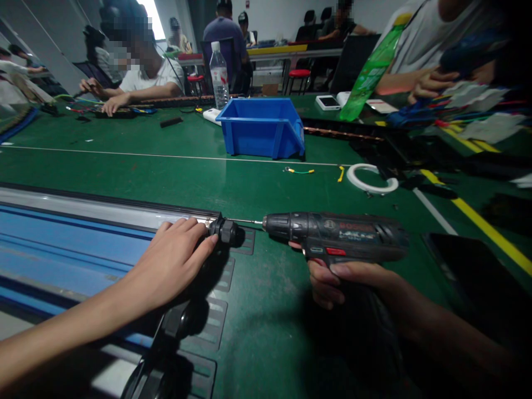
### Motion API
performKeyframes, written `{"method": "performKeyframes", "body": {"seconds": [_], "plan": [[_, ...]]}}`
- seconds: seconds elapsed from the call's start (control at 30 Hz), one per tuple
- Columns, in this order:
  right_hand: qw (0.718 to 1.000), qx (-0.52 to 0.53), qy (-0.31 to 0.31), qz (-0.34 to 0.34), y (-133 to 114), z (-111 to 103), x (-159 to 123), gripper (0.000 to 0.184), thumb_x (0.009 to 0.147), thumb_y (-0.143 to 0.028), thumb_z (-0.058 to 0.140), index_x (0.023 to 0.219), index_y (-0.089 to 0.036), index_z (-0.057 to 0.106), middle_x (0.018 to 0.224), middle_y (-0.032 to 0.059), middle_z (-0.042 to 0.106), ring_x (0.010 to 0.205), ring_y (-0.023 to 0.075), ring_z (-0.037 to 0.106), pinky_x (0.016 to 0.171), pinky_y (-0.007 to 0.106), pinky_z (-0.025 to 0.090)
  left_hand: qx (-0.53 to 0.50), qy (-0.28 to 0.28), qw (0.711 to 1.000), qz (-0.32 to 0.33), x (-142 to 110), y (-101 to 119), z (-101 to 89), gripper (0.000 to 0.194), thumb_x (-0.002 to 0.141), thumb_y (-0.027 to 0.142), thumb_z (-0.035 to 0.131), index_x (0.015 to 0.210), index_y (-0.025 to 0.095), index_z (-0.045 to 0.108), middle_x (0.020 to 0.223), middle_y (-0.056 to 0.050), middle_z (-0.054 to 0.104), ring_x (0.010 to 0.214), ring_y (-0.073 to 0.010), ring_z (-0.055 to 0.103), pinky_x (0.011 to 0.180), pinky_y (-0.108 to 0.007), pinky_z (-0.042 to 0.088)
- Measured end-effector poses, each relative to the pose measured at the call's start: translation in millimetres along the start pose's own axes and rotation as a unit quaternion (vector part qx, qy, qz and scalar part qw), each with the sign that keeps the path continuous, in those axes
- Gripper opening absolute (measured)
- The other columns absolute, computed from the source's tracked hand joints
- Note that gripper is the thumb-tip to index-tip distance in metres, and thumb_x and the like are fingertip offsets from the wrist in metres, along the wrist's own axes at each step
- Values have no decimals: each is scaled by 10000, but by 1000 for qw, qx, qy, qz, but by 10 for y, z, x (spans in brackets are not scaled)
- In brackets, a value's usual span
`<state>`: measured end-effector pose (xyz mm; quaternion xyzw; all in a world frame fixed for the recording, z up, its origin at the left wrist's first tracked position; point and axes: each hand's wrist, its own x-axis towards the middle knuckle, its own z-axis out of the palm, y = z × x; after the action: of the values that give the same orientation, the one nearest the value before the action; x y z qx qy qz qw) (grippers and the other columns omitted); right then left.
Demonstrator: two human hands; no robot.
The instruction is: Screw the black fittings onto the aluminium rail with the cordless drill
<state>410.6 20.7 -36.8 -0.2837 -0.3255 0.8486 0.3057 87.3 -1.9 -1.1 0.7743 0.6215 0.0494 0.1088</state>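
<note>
My right hand [349, 280] is wrapped round the handle of a black cordless drill [341, 235], which lies level and points left. Its long thin bit [249, 221] reaches the end of a long light bar [83, 205] with a black edge. On that end sits a black cable gland [226, 231]. My left hand [178, 249] lies over the bar's end, thumb and fingers against the gland side. What its fingertips grip underneath is hidden. Blue bars [75, 238] lie beside it, and more black glands [177, 318] show nearer to me.
A blue bin [257, 136] stands beyond the drill, with a white ring [372, 178] to its right. A green bottle [374, 72] and a clear bottle [219, 77] stand farther back. A dark phone-like slab [469, 266] lies at right. Co-workers sit across the green table [266, 316].
</note>
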Motion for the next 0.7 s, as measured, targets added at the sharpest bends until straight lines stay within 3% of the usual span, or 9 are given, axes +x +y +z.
{"method": "performKeyframes", "body": {"seconds": [0.7], "plan": [[1000,11,-2,6,-8,-25,-9,418,829,-284,777,1224,-172,705,740,-8,522,602,134,460,606,335,450,10,8,1000,6,-3,-8,16,395,1082,449,333,920,209,601,915,-51,597,932,-274,548,860,-446,397]]}}
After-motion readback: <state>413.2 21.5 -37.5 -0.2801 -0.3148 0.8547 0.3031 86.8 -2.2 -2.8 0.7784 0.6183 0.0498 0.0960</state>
